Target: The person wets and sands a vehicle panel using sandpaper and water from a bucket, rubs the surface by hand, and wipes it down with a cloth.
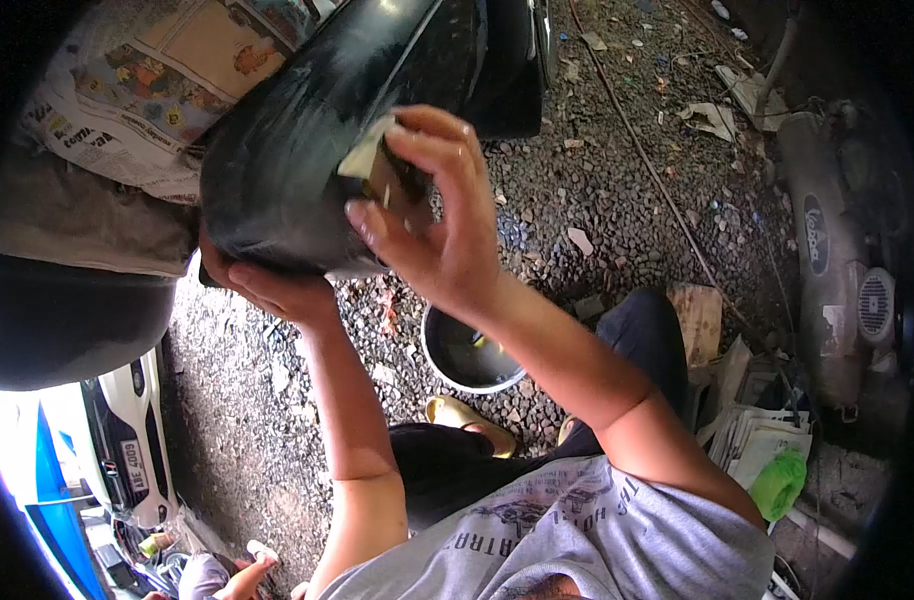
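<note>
A large dark, wet-looking panel [287, 160] with a rounded end fills the upper middle. My right hand [442, 200] holds a pale, folded sheet or pad [367, 155] between thumb and fingers, at the panel's right side. Its underside is in shadow, so what else is in the grip is unclear. Beneath the panel's lower left end, my left hand [277, 290] is against the edge, its fingers partly hidden behind it. Below my right forearm sits a round basin [432, 365] with dark liquid and something yellow inside.
Newspaper [127, 100] covers a surface at upper left. Gravel [597, 190] forms the ground. A dusty tank [827, 250] stands at right, near a cable, papers and a green bag [780, 484]. A vehicle front [137, 440] and another person [212, 578] are at lower left.
</note>
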Demonstrator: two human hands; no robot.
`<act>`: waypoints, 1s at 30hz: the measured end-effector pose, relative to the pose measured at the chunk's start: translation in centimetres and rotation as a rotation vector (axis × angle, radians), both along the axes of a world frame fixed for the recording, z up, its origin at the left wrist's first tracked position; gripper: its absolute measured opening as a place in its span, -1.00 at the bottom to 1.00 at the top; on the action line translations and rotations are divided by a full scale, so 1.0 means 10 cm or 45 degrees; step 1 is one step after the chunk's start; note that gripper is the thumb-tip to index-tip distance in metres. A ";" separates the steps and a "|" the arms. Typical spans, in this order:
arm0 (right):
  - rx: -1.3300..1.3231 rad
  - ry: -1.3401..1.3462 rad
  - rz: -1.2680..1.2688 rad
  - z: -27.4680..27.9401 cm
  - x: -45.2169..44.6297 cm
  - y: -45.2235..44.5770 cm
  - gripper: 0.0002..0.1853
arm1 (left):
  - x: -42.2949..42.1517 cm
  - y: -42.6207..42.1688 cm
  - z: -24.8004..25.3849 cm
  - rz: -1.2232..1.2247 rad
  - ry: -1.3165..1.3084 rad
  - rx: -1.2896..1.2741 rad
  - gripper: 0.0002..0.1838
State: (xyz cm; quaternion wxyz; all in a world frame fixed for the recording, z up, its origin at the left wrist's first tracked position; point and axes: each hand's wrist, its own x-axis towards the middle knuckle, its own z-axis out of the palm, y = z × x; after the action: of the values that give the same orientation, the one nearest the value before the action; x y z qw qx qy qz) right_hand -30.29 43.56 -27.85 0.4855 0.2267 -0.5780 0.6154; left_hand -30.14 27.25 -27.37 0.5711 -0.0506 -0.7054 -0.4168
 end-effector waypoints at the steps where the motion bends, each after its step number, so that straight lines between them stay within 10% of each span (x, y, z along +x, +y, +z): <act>1: -0.131 -0.128 0.105 0.00 -0.11 0.02 -0.52 | 0.01 -0.04 -0.01 0.028 -0.005 -0.046 -0.15; 3: -0.394 -0.369 0.306 0.02 -0.29 0.05 -0.47 | 0.01 -0.06 -0.01 0.053 0.000 -0.078 -0.16; 12: 0.283 0.051 0.082 -0.35 0.39 -0.08 -0.30 | 0.02 -0.01 0.03 0.083 -0.002 -0.074 -0.18; 30: -0.081 -0.037 -0.001 -0.12 -0.08 -0.02 -0.39 | -0.01 -0.05 -0.03 0.083 0.006 -0.062 -0.18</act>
State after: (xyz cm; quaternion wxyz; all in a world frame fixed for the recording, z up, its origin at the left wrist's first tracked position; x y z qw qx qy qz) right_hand -31.07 43.40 -29.01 0.4844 0.2019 -0.5651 0.6366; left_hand -30.22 26.78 -27.71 0.5846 -0.0422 -0.7153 -0.3806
